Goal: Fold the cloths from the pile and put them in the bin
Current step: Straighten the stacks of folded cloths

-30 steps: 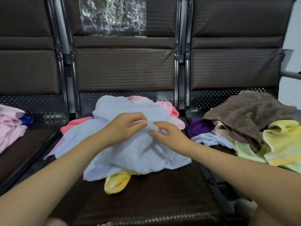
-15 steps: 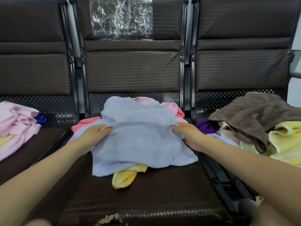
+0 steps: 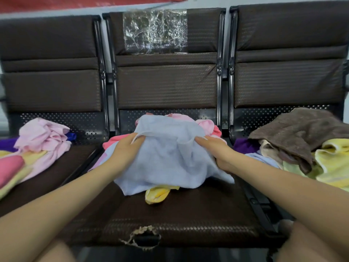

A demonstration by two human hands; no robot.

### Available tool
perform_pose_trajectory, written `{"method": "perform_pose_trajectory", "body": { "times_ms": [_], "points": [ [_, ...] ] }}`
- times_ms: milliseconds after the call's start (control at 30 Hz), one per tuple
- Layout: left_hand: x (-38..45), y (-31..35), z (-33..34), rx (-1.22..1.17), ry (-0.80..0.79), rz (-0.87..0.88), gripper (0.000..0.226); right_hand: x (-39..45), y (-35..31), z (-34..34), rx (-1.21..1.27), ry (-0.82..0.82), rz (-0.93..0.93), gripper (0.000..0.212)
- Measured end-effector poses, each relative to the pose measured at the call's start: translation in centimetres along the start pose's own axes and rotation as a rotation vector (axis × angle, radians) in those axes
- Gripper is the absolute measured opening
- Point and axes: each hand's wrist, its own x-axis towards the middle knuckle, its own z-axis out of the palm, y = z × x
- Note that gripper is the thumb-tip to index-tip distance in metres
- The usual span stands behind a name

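A light blue cloth (image 3: 166,157) is draped over a small heap on the middle seat. My left hand (image 3: 125,150) pinches its upper edge on the left and my right hand (image 3: 215,150) grips the same edge on the right. The edge sags between them. Under the blue cloth lie pink cloths (image 3: 204,124) at the back and a yellow cloth (image 3: 157,194) sticking out at the front. No bin shows in this view.
Three dark brown seats stand in a row; the middle seat (image 3: 179,214) has a torn front edge (image 3: 140,236). Pink cloths (image 3: 43,140) lie on the left seat. A brown towel (image 3: 300,135) and yellow cloths (image 3: 332,163) are piled on the right seat.
My hands slid apart along the blue cloth's edge from its middle to its two ends, then lifted it a little. The camera tilted up and back.
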Motion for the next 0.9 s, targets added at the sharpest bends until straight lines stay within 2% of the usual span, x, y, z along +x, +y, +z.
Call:
{"method": "perform_pose_trajectory", "body": {
  "times_ms": [67,133,200,300,367,433,467,533,567,633,667,833,900],
  "points": [
    [-0.9,0.1,-0.4,0.003,-0.009,-0.037,0.029,-1.5,-0.2,-0.7,-0.101,-0.101,0.069,0.019],
    [-2.3,0.5,-0.4,0.078,-0.079,-0.031,0.031,-3.3,-0.3,-1.8,-0.431,-0.285,0.107,0.015],
    [-4.2,0.2,-0.2,0.147,-0.221,-0.068,0.034,-5.2,-0.4,-2.3,-0.723,-0.415,0.140,0.018],
    [-7.5,-1.1,-0.8,0.231,-0.469,-0.086,0.041,-6.9,-0.3,-3.0,-0.863,-0.571,0.178,0.015],
    [-8.7,-2.3,-1.7,0.227,-0.523,-0.037,0.046,-7.3,-0.2,-3.5,-0.829,-0.614,0.124,0.018],
    [-9.1,-2.7,-2.7,0.297,-0.460,0.073,0.022,-7.3,-0.7,-4.1,-0.837,-0.555,0.006,0.028],
    [-9.0,-2.7,-3.4,0.338,-0.412,0.150,0.023,-7.1,-1.2,-4.3,-0.873,-0.502,-0.053,0.035],
    [-8.3,-2.0,-4.4,0.344,-0.328,0.266,0.049,-6.5,-2.2,-5.2,-0.861,-0.414,-0.103,0.040],
    [-7.6,-1.9,-4.9,0.320,-0.294,0.268,0.051,-6.1,-2.6,-5.7,-0.819,-0.396,-0.092,0.037],
    [-6.3,-1.9,-5.7,0.252,-0.244,0.224,0.027,-5.4,-2.7,-6.6,-0.778,-0.363,-0.058,0.042],
    [-5.6,-1.8,-5.9,0.242,-0.211,0.202,0.022,-5.0,-2.7,-6.9,-0.780,-0.308,-0.059,0.046],
    [-1.9,-2.9,-4.9,0.202,-0.074,0.075,0.022,-1.4,-1.6,-6.7,-0.594,-0.010,-0.163,0.018],
    [-0.6,-3.4,-3.9,0.231,-0.055,0.031,0.027,0.5,-1.3,-6.1,-0.599,0.100,-0.201,0.023]
  ]
}}
